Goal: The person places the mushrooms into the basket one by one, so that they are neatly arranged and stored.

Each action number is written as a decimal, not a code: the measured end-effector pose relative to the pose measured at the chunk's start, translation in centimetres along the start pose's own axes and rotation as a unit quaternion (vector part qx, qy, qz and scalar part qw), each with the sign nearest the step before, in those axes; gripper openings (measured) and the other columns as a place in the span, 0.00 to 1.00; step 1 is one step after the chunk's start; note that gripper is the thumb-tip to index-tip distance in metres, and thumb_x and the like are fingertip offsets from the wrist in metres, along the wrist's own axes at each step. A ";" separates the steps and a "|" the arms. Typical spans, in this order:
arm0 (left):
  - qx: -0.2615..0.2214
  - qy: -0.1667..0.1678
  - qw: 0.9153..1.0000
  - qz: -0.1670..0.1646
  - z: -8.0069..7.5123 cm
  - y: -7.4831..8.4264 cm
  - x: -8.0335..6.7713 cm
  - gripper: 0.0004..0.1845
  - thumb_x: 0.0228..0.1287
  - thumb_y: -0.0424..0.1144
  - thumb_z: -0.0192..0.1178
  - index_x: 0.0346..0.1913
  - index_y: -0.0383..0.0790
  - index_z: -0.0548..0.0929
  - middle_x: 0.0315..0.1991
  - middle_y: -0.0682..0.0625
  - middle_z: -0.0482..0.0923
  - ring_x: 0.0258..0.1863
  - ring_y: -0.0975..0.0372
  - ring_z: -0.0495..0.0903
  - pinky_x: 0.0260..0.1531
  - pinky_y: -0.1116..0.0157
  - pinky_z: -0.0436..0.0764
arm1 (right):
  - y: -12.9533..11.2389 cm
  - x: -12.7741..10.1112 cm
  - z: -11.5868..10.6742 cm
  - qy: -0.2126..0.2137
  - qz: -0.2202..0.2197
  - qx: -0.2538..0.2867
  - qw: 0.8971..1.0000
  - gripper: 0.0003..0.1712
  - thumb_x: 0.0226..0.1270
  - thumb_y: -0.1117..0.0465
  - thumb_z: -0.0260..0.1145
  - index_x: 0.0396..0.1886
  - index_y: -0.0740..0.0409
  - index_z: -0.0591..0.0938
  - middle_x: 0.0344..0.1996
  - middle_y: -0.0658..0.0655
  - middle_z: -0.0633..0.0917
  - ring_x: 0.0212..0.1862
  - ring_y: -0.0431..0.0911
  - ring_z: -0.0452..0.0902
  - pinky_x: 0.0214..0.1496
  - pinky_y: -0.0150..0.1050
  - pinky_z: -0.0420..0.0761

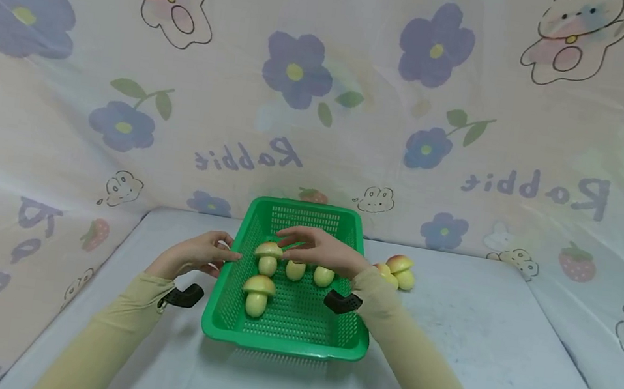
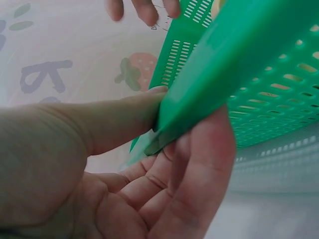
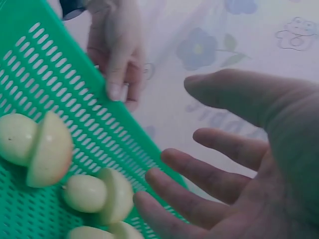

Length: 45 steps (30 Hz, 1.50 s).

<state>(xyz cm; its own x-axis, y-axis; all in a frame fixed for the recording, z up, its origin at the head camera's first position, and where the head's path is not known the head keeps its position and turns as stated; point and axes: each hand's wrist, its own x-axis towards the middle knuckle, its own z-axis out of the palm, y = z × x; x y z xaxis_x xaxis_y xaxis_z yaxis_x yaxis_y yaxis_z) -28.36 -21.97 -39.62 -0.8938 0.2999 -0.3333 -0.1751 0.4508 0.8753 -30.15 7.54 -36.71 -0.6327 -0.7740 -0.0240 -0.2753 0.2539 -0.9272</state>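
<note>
1. In the middle of the pale grey table point(image 1: 478, 374) sits a green basket point(image 1: 293, 333), a perforated plastic tray with a raised rim.
2. The left hand point(image 1: 197, 255) grips the basket's left rim: the left wrist view shows the thumb point(image 2: 114, 119) pressed on one face of the rim and the fingers point(image 2: 199, 169) curled under it.
3. The right hand point(image 1: 319, 250) hovers over the basket's far half, palm down, fingers spread and relaxed, holding nothing; the right wrist view shows its open fingers point(image 3: 199, 189) above the mesh.
4. Inside the basket lie four toy mushrooms: one near the left side toward the front point(image 1: 258, 294), one behind it point(image 1: 268, 258), and two more point(image 1: 295, 270) point(image 1: 323, 276) partly under the right hand.
5. Just outside the basket's right rim, on the table, lie two further mushrooms point(image 1: 399, 270), touching each other.
6. Both arms wear yellowish sleeves point(image 1: 419, 373), each with a black wrist mount point(image 1: 183, 296).
7. A flower-and-rabbit printed sheet point(image 1: 304, 75) drapes behind and beside the table.
</note>
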 end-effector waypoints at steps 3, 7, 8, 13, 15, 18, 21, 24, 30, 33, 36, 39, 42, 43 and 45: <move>0.000 0.003 1.000 0.001 0.1 -0.1 -0.1 0.22 0.68 0.41 0.60 0.56 0.32 0.64 0.34 0.44 0.74 0.22 0.60 0.75 0.28 0.61 0.83 | -0.2 -0.9 -0.9 0.012 -0.007 0.016 1.000 0.27 0.70 0.55 0.62 0.67 0.49 0.70 0.59 0.56 0.75 0.59 0.49 0.72 0.59 0.47 0.74; -0.001 0.004 1.000 0.002 0.1 -0.1 -0.3 0.22 0.69 0.40 0.59 0.56 0.32 0.64 0.33 0.44 0.73 0.23 0.60 0.75 0.28 0.61 0.83 | -0.3 -2.1 -2.3 0.033 -0.018 0.031 0.999 0.26 0.71 0.56 0.61 0.67 0.50 0.70 0.60 0.57 0.75 0.59 0.49 0.73 0.58 0.46 0.76; -0.001 0.004 1.000 0.002 0.1 -0.2 -0.2 0.22 0.69 0.40 0.59 0.56 0.32 0.64 0.33 0.44 0.73 0.23 0.59 0.75 0.29 0.60 0.83 | -0.3 -2.5 -2.7 0.040 -0.018 0.031 0.999 0.26 0.71 0.56 0.61 0.67 0.50 0.70 0.60 0.57 0.75 0.59 0.49 0.73 0.57 0.46 0.76; 0.000 0.004 1.000 0.007 0.0 -0.4 -0.1 0.22 0.69 0.41 0.58 0.56 0.32 0.64 0.36 0.44 0.74 0.24 0.59 0.76 0.32 0.58 0.83 | -0.3 -4.4 -4.5 0.076 -0.015 0.033 0.996 0.25 0.72 0.57 0.60 0.66 0.51 0.70 0.60 0.57 0.75 0.60 0.49 0.72 0.57 0.45 0.76; 0.000 0.002 1.000 0.008 -0.1 -0.4 -0.1 0.22 0.70 0.41 0.58 0.57 0.31 0.63 0.38 0.43 0.75 0.26 0.59 0.77 0.32 0.59 0.83 | -0.1 -5.2 -5.2 0.091 -0.013 0.033 0.995 0.25 0.72 0.58 0.60 0.66 0.53 0.70 0.59 0.58 0.75 0.60 0.50 0.72 0.57 0.47 0.76; -0.001 0.004 1.000 0.007 -0.1 -0.4 -0.2 0.24 0.69 0.41 0.58 0.58 0.32 0.63 0.41 0.42 0.76 0.27 0.59 0.78 0.33 0.60 0.83 | 0.4 -6.3 -6.2 0.109 -0.010 0.031 0.994 0.25 0.72 0.59 0.59 0.66 0.55 0.69 0.59 0.59 0.74 0.60 0.52 0.72 0.59 0.51 0.74; 0.002 0.003 1.000 0.008 -0.2 -0.4 -0.3 0.23 0.69 0.41 0.59 0.58 0.32 0.63 0.39 0.42 0.76 0.27 0.58 0.78 0.34 0.59 0.83 | 1.0 -7.3 -7.1 0.122 -0.003 0.029 0.992 0.25 0.73 0.60 0.59 0.67 0.57 0.68 0.61 0.62 0.73 0.61 0.56 0.70 0.61 0.55 0.71; 0.002 -0.001 1.000 0.011 -0.2 -0.4 -0.4 0.23 0.69 0.41 0.59 0.56 0.32 0.63 0.36 0.43 0.75 0.25 0.59 0.76 0.34 0.57 0.83 | 1.4 -8.3 -7.9 0.138 0.011 0.021 0.990 0.26 0.73 0.59 0.59 0.68 0.56 0.67 0.62 0.66 0.71 0.63 0.59 0.68 0.61 0.55 0.71; -0.002 -0.002 1.000 0.010 -0.3 -0.4 -0.5 0.24 0.69 0.41 0.59 0.57 0.32 0.62 0.37 0.43 0.75 0.25 0.59 0.77 0.35 0.55 0.83 | 2.4 -10.4 -9.4 0.165 0.038 0.012 0.985 0.26 0.73 0.57 0.59 0.67 0.56 0.67 0.63 0.66 0.70 0.63 0.59 0.67 0.63 0.57 0.68; 0.000 -0.002 1.000 0.014 -0.2 -0.4 -0.4 0.24 0.69 0.41 0.59 0.58 0.31 0.62 0.38 0.42 0.75 0.26 0.59 0.77 0.34 0.56 0.83 | 3.3 -11.4 -10.1 0.177 0.049 0.014 0.983 0.26 0.73 0.57 0.58 0.68 0.57 0.66 0.62 0.63 0.70 0.64 0.59 0.66 0.64 0.58 0.66; -0.004 -0.001 1.000 0.014 -0.1 -0.3 -0.3 0.24 0.69 0.41 0.59 0.57 0.31 0.63 0.37 0.43 0.75 0.25 0.60 0.77 0.32 0.58 0.83 | 4.1 -12.6 -10.8 0.186 0.057 0.011 0.981 0.27 0.74 0.57 0.57 0.68 0.58 0.64 0.63 0.64 0.69 0.64 0.60 0.65 0.64 0.57 0.66; -0.003 -0.004 1.000 0.014 0.0 -0.3 -0.2 0.24 0.69 0.42 0.59 0.58 0.31 0.63 0.37 0.43 0.74 0.24 0.60 0.76 0.32 0.59 0.83 | 4.8 -13.7 -11.4 0.190 0.064 0.013 0.980 0.27 0.75 0.58 0.55 0.69 0.60 0.62 0.66 0.67 0.66 0.65 0.63 0.63 0.65 0.58 0.64; -0.001 -0.010 1.000 0.016 0.1 -0.3 -0.2 0.25 0.69 0.42 0.59 0.58 0.31 0.62 0.38 0.43 0.74 0.24 0.61 0.76 0.31 0.59 0.83 | 5.6 -14.8 -12.1 0.194 0.074 0.017 0.978 0.28 0.76 0.58 0.54 0.70 0.62 0.60 0.67 0.70 0.63 0.66 0.64 0.60 0.66 0.59 0.62; 0.001 -0.012 1.000 0.017 0.1 -0.3 -0.2 0.25 0.69 0.42 0.59 0.58 0.30 0.61 0.38 0.43 0.74 0.24 0.61 0.75 0.31 0.60 0.83 | 5.8 -15.1 -12.3 0.195 0.078 0.020 0.977 0.29 0.76 0.58 0.54 0.70 0.63 0.60 0.68 0.70 0.62 0.67 0.65 0.59 0.66 0.59 0.62; -0.003 -0.009 1.000 0.015 0.1 -0.3 -0.1 0.25 0.69 0.42 0.59 0.58 0.31 0.62 0.37 0.43 0.74 0.24 0.60 0.75 0.30 0.61 0.83 | 6.3 -15.8 -12.7 0.200 0.087 0.020 0.976 0.30 0.76 0.57 0.54 0.71 0.63 0.59 0.68 0.70 0.60 0.67 0.65 0.58 0.66 0.60 0.61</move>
<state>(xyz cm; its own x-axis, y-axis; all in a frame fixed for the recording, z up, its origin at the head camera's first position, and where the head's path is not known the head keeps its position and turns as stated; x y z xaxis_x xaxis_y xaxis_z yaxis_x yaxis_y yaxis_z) -28.14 -22.06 -39.84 -0.8910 0.3289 -0.3131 -0.1508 0.4360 0.8872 -31.10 28.74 -37.46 -0.9017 -0.4304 -0.0419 -0.1148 0.3316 -0.9364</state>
